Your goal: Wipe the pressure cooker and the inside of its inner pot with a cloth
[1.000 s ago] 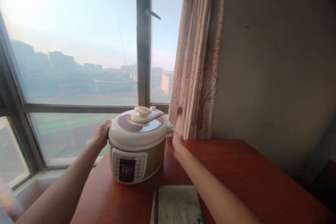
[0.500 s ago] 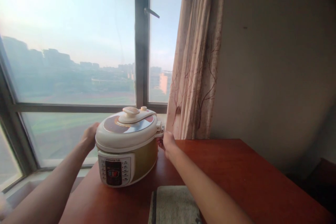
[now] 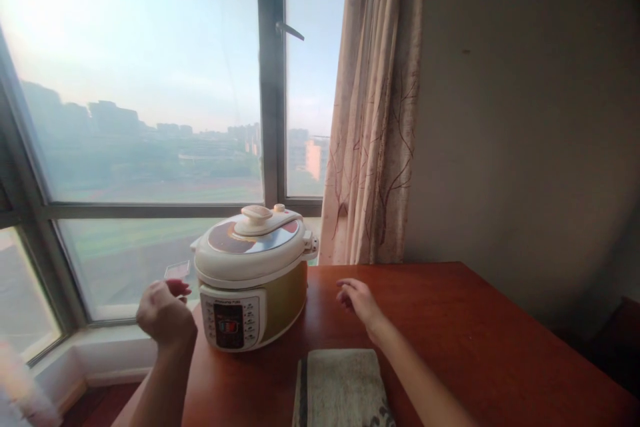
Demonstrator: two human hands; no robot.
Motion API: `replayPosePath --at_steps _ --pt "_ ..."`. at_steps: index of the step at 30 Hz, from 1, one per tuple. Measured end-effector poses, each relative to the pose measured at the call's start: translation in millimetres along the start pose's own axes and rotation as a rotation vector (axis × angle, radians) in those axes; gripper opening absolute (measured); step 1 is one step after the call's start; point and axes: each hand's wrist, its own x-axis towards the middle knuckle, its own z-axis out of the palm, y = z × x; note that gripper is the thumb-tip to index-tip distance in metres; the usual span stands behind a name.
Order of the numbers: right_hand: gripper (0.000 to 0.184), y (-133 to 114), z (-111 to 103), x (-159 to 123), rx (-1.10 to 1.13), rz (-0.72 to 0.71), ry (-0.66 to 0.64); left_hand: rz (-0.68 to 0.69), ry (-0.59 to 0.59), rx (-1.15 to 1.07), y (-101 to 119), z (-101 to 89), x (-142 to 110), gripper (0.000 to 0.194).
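Observation:
A white and olive-gold electric pressure cooker stands upright on the table, its lid on and its control panel facing me. To its left, my left hand is off the cooker, with loosely bent fingers and nothing visible in them. My right hand hovers over the wood on the cooker's other side, apart from it, fingers stretched forward and holding nothing. Below and between my arms lies a folded grey-green cloth with a dark stripe along its left side.
The reddish-brown wooden table reaches right toward a grey wall. Behind the cooker is a framed window with a handle. A patterned curtain hangs at the table's back edge. A low ledge runs along the left.
Both hands have let go of the cooker's sides. The left has drawn back toward me, and the right has moved away to the right. The view has shifted slightly.

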Motion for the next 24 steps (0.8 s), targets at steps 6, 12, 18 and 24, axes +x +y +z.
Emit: replayPosePath --at_steps 6,12,18,24 --pt "0.026 60 -56 -33 -0.299 -0.141 0.193 0.248 -0.424 -0.001 -10 -38.3 -116 0.039" --pt "0.032 92 -68 -63 -0.480 -0.218 0.203 0.386 -1.186 0.223 -32 -13.5 -174 0.024" --pt "0.034 90 -66 -72 -0.670 -0.357 0.069 0.403 -1.248 0.279 -75 5.2 -188 0.022" --pt "0.027 90 -67 -72 -0.695 -0.378 0.067 0.410 -1.299 0.220 -79 -0.7 -183 0.024"
